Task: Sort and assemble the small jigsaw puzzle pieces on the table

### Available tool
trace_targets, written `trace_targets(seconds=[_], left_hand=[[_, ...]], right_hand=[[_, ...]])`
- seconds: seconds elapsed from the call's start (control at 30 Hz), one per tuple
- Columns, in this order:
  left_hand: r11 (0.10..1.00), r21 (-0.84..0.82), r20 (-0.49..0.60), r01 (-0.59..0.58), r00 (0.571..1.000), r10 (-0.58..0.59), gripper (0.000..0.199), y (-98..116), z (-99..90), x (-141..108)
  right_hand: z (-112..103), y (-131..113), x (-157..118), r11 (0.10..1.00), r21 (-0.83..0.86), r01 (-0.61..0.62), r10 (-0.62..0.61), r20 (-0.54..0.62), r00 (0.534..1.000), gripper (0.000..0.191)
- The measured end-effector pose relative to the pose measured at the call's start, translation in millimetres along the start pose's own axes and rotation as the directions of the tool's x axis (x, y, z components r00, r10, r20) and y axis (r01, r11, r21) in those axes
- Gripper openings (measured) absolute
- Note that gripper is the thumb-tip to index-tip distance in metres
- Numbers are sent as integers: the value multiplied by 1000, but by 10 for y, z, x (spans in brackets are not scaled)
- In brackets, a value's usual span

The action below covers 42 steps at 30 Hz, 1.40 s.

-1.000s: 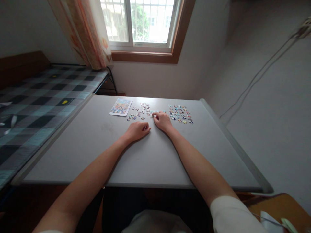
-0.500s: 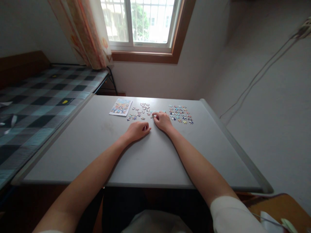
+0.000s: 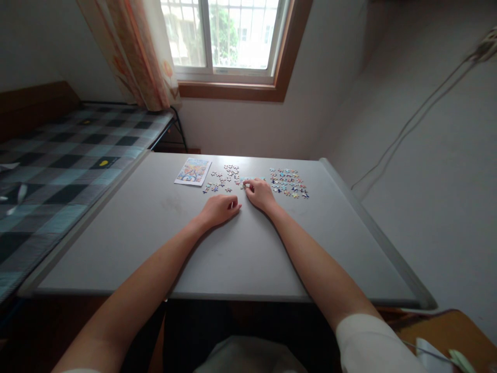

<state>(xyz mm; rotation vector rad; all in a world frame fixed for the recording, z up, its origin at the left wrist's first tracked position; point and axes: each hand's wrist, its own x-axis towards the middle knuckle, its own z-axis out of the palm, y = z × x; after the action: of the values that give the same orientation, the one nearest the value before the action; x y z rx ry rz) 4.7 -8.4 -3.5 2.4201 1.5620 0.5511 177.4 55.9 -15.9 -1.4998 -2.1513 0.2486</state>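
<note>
My right hand [image 3: 259, 194] rests on the table at the lower edge of a joined strip of jigsaw puzzle [image 3: 248, 179], covering part of it. Its thumb and forefinger are closed on a small jigsaw puzzle piece [image 3: 244, 186], mostly hidden by the fingertips. Nearer to me and to the left, my left hand [image 3: 221, 208] lies on the table with its fingers curled in, and no thing shows in it. Loose puzzle pieces [image 3: 232, 169] are scattered beyond my left hand. A larger group of pieces [image 3: 288, 182] lies to the right of my right hand.
A printed picture card [image 3: 193, 171] lies at the back left of the grey-white table [image 3: 240, 254]. Left of the table stands a bed with a checked cover [image 3: 116, 127]. Beyond are a curtain [image 3: 135, 57] and a window [image 3: 240, 36]. A cable [image 3: 404, 127] hangs on the right wall.
</note>
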Motion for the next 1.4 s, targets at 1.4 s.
trace_targets(seconds=[1.4], left_hand=[[1000, 6, 17, 24, 1000, -24, 30, 26, -17, -10]], right_hand=[[12, 4, 3, 1000, -15, 6, -6, 1, 1000, 29]])
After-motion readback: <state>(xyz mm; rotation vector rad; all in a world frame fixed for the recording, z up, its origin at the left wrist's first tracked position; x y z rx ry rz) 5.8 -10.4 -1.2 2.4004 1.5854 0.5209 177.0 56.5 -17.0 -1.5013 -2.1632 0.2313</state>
